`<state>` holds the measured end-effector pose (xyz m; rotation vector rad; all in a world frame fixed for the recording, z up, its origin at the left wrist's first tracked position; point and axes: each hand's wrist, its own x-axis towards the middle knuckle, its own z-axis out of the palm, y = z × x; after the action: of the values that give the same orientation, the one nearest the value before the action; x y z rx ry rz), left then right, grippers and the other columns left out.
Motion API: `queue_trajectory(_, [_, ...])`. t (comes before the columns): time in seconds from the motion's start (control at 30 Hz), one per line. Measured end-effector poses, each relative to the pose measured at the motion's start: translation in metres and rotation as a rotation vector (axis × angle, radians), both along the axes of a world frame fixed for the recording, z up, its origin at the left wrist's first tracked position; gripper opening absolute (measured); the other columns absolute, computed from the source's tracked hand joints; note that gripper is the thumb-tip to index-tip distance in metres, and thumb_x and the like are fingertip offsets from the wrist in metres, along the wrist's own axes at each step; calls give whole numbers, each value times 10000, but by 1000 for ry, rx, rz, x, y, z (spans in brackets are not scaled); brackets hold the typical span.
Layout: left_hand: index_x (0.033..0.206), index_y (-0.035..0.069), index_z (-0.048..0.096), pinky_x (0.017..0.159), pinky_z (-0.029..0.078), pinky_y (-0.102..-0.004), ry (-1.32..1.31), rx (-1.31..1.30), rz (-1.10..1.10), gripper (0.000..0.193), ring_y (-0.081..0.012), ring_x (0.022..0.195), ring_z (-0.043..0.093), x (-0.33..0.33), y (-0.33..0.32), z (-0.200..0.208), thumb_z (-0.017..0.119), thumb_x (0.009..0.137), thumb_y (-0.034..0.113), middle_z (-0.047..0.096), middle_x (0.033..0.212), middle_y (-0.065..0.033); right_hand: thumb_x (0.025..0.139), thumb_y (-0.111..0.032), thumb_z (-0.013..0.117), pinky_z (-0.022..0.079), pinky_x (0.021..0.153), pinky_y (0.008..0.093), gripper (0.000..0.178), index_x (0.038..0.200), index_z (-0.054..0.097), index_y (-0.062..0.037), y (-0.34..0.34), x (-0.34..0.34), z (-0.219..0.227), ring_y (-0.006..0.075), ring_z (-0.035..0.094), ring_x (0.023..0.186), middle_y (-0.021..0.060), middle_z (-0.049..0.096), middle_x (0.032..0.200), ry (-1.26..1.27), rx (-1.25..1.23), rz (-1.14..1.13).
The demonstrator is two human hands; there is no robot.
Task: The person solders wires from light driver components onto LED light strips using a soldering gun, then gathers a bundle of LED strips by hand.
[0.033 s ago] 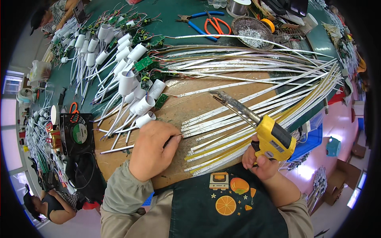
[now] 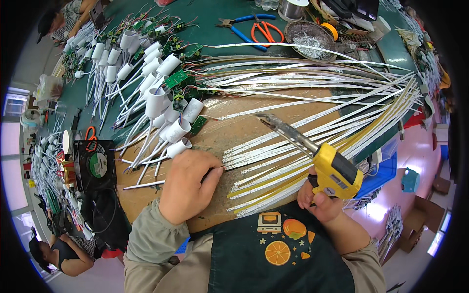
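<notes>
My left hand is closed in a pinch at the left ends of the LED strips. A thin dark wire tip shows at its fingertips, touching or almost touching one strip end; the rest is hidden by the hand. A white cable runs under that hand from the left. My right hand grips a yellow soldering gun by its handle. Its darkened metal tip points up and left, above the strips and apart from them. Left of the strips lie white lamp caps with green circuit boards and cables.
Blue-handled pliers, orange-handled cutters, a dish of metal bits and a solder spool lie at the back. A black fan stands at the left. Other people sit at the far left. A blue bin is at the right.
The soldering gun in my right hand has shifted very slightly left, its tip a little lower. My left hand looks unmoved.
</notes>
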<state>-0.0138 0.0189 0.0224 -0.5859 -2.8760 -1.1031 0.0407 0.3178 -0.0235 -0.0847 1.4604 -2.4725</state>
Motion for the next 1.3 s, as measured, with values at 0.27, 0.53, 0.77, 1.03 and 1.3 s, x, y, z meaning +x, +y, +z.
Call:
queue_trajectory(0.27, [864,44,641,716,462,-398,-127,132,-83,72,-313,807,601,13,21,16,678,803,49,646,866,-104,856,-50,699,451,646,275,155,966,592,-26,-26,-14,32,119,568,727,34,601,825,135,448,216])
queue_trajectory(0.53, [874,59,637,695,451,-394,-91,212,-162,127,-284,793,607,24,44,14,697,765,40,639,853,-80,773,-178,819,502,755,297,598,1250,505,0,-51,-17,32,194,634,853,97,622,959,140,558,165])
queue_trajectory(0.77, [912,48,636,715,464,-397,-151,240,-297,155,-295,825,609,19,40,16,706,775,57,636,893,-93,843,-100,737,499,719,266,352,1135,555,-28,-44,-11,18,119,621,821,47,632,893,-49,281,259])
queue_trajectory(1.03, [1020,59,615,704,490,-378,-190,237,-188,344,-290,802,625,30,47,13,789,724,71,645,918,-112,906,-46,643,497,712,232,137,1040,615,-36,-49,-14,32,59,601,818,-7,640,889,-49,292,124])
queue_trajectory(1.3, [1037,71,676,594,481,-348,191,4,-254,349,-261,742,629,28,32,13,752,700,17,652,932,-86,901,10,626,498,700,224,228,1125,595,-12,-45,-11,33,69,600,826,26,649,956,-56,363,153])
